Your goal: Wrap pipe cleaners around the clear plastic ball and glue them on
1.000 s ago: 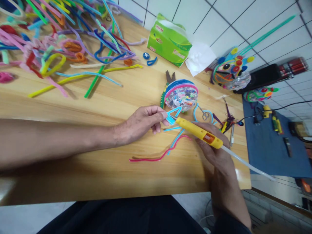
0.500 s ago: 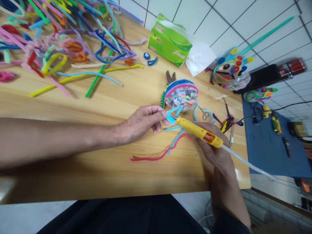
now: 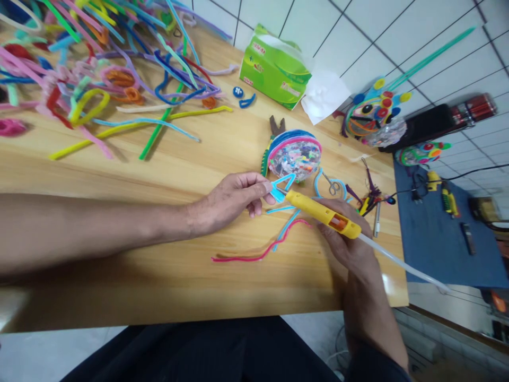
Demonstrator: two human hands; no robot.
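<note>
Between the thumb and fingers of my left hand [image 3: 242, 197] is a light-blue pipe cleaner [image 3: 287, 182] bent into small loops. My right hand [image 3: 350, 233] is wrapped round a yellow glue gun [image 3: 324, 213], and a long clear glue stick [image 3: 401, 261] sticks out of its back end. The gun's metal nozzle meets the blue pipe cleaner beside my left fingertips. Just beyond stands a clear rounded container [image 3: 296, 158] with colourful bits, banded in pink and blue. A red pipe cleaner [image 3: 242, 259] lies below my hands, across a loose blue strip [image 3: 284, 233].
A heap of coloured pipe cleaners [image 3: 131, 69] covers the far left. At the back are a green tissue pack [image 3: 274, 69] and decorated figures [image 3: 369, 114]. Green-handled pliers [image 3: 267, 151] and scissors [image 3: 332, 184] lie near the container. A blue mat [image 3: 437, 228] is at the right.
Both hands stay almost still, with the glue gun's nozzle against the blue pipe cleaner. The whole view has shifted very slightly.
</note>
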